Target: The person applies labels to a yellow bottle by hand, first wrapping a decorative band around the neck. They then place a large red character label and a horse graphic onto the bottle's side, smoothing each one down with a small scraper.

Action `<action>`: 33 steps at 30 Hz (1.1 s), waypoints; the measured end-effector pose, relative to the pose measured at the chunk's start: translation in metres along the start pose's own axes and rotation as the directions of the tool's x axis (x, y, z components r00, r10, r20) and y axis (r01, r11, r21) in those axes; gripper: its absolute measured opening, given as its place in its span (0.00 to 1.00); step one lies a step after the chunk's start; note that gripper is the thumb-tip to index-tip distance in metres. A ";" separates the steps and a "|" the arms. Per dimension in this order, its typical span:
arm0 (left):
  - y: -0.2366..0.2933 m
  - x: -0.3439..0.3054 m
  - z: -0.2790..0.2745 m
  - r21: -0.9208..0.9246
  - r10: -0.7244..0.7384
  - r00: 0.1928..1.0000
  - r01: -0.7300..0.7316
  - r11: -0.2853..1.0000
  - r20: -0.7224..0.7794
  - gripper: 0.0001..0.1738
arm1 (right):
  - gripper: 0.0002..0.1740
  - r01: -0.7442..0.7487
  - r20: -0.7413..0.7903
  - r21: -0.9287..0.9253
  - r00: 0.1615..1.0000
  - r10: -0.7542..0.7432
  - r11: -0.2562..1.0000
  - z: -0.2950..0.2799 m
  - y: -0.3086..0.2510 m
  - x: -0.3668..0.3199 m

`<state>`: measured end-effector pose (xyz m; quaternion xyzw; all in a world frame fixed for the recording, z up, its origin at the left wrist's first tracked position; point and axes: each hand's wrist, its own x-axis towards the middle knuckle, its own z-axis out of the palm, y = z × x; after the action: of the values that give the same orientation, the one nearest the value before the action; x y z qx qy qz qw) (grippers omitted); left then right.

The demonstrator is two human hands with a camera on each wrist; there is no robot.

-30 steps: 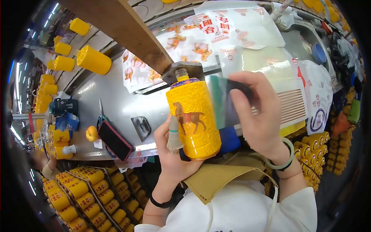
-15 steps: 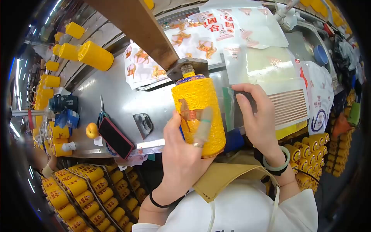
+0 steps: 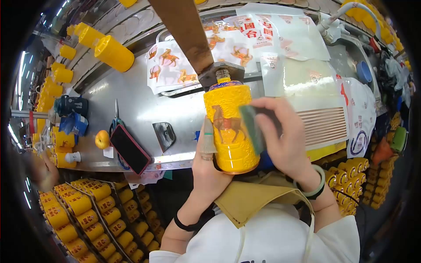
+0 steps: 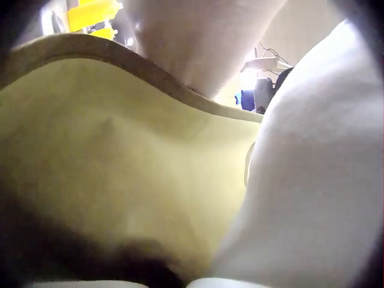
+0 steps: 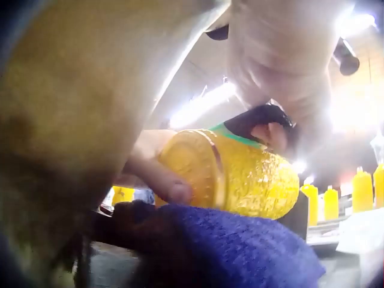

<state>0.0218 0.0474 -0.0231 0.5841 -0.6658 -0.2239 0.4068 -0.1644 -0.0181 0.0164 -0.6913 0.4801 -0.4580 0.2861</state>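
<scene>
A yellow embossed bottle (image 3: 228,153) with a brown horse picture on its side points away from me, its clear neck at a dark block (image 3: 221,74) on a wooden beam. My left hand (image 3: 210,175) holds the bottle by its lower left side and base. A grey knitted cover with a teal stripe sheathes its thumb. My right hand (image 3: 285,136) grips a dark scraper with a green edge (image 3: 251,128), set against the bottle's right side beside the horse. In the right wrist view the bottle (image 5: 252,180) lies just above a blue towel (image 5: 252,246).
Sheets of horse transfers (image 3: 173,65) lie behind the bottle on the metal table (image 3: 103,94). To the left are a phone (image 3: 130,149), scissors (image 3: 116,111), an apple (image 3: 102,139) and a dark flat piece (image 3: 164,136). A ribbed board (image 3: 322,127) lies right. Racks of yellow bottles (image 3: 87,219) stand below.
The scraper has come back from the right onto the bottle beside the horse. The left thumb has swung off the horse to the bottle's left side.
</scene>
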 end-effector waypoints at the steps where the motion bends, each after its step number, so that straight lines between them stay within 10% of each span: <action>1: -0.001 0.001 -0.002 -0.036 0.005 1.000 -0.005 0.999 0.010 0.63 | 0.13 0.024 -0.009 -0.077 1.000 -0.025 0.997 -0.005 0.005 0.005; 5: 0.003 0.006 -0.011 -0.018 0.108 0.994 -0.108 0.994 0.004 0.63 | 0.16 0.103 -0.043 -0.241 0.992 -0.117 0.965 -0.029 -0.010 0.034; 7: 0.007 0.003 -0.011 0.000 0.132 0.991 -0.132 0.991 0.000 0.63 | 0.18 -0.052 0.185 0.052 0.982 0.042 0.997 -0.033 -0.033 0.039; 14: 0.005 -0.003 -0.010 -0.157 0.036 0.999 -0.040 0.987 -0.029 0.69 | 0.16 0.550 0.180 -0.398 0.832 -0.525 0.735 -0.022 -0.002 0.077; 18: -0.001 -0.005 -0.003 -0.388 -0.017 1.000 0.007 0.922 -0.022 0.68 | 0.12 0.891 0.415 -0.118 0.446 -0.793 0.439 -0.018 0.005 0.024; 20: -0.011 -0.008 -0.002 -0.377 -0.073 0.997 0.082 0.923 0.039 0.66 | 0.13 0.874 0.431 0.057 0.414 -0.801 0.482 -0.021 -0.009 0.010; 25: 0.003 -0.002 -0.007 -0.301 0.025 1.000 -0.026 0.953 -0.008 0.58 | 0.11 0.685 0.241 -0.329 0.726 -0.644 0.650 -0.021 0.003 0.068; 30: -0.009 -0.008 -0.008 -0.426 -0.060 0.994 0.096 0.900 0.096 0.62 | 0.09 0.895 0.379 0.072 0.384 -0.842 0.441 -0.018 -0.003 0.016; 33: -0.015 -0.010 -0.011 -0.426 -0.066 0.987 0.124 0.896 0.149 0.62 | 0.12 0.829 0.316 -0.098 0.550 -0.773 0.550 -0.022 -0.004 0.038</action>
<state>0.0394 0.0554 -0.0317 0.4947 -0.5949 -0.4239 0.4708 -0.1786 -0.0513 0.0425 -0.9119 0.1218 -0.3918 0.0141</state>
